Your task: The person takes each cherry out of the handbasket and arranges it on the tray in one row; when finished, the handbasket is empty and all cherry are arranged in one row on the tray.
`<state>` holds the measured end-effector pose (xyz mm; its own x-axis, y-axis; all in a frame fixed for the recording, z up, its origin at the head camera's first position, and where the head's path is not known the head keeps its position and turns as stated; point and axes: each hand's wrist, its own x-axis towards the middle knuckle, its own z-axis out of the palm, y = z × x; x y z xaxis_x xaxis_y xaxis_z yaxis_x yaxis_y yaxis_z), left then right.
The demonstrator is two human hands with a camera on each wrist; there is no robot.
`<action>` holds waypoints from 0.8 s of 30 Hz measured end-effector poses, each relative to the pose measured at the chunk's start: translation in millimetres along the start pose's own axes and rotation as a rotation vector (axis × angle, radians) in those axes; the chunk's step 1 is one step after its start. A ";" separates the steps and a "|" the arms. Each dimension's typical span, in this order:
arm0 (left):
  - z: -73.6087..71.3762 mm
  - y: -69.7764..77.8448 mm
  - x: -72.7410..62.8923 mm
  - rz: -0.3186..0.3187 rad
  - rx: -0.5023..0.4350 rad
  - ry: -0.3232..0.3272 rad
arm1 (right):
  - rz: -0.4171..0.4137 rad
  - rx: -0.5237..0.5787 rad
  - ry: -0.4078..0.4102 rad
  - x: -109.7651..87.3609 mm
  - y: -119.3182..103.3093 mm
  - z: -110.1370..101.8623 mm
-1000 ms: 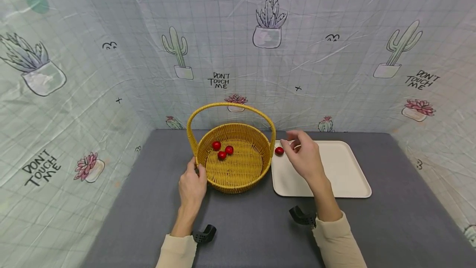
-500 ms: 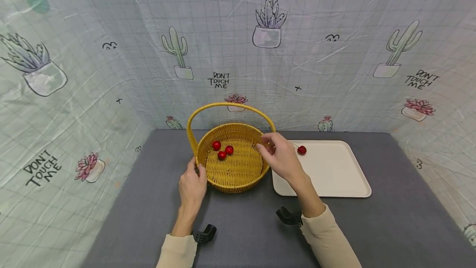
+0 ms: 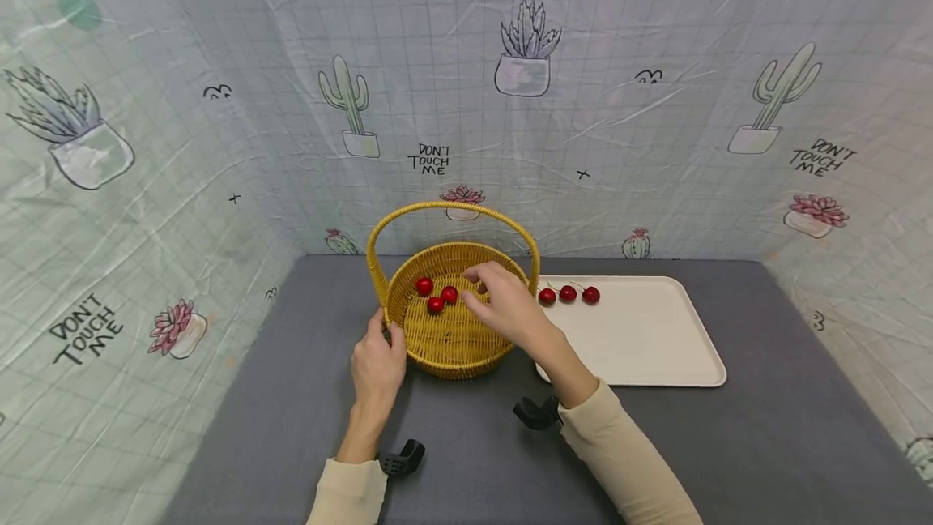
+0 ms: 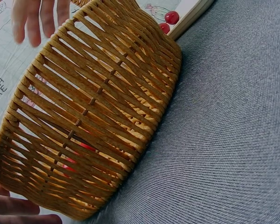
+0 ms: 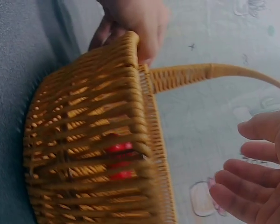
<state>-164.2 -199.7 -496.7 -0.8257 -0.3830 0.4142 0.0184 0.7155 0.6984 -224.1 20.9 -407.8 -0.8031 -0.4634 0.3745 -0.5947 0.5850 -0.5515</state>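
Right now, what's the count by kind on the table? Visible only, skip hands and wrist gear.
Yellow woven round basket with arched handle: 1
Cream rectangular tray with rounded corners: 1
Small round red fruits: 6 (3 in the basket, 3 on the tray)
Total: 8

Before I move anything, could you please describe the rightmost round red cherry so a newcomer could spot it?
On the grey fabric-covered table, find the round yellow woven basket. To its right lies a rectangular off-white tray, with three round red cherries in a row near its far edge. Yours is the cherry farthest from the basket.
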 end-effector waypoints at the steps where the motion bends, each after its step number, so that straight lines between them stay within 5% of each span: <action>1: 0.3 0.1 0.2 0.000 -0.001 -0.001 | 0.001 -0.003 -0.010 2.3 0.4 3.0; 24: 1.9 -2.6 -0.4 0.002 0.009 0.004 | 0.048 -0.185 -0.355 49.2 20.6 52.7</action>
<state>-165.0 -200.3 -499.7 -0.8233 -0.3837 0.4183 0.0152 0.7218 0.6920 -274.0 -24.9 -440.0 -0.7866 -0.6152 0.0532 -0.5797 0.7061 -0.4067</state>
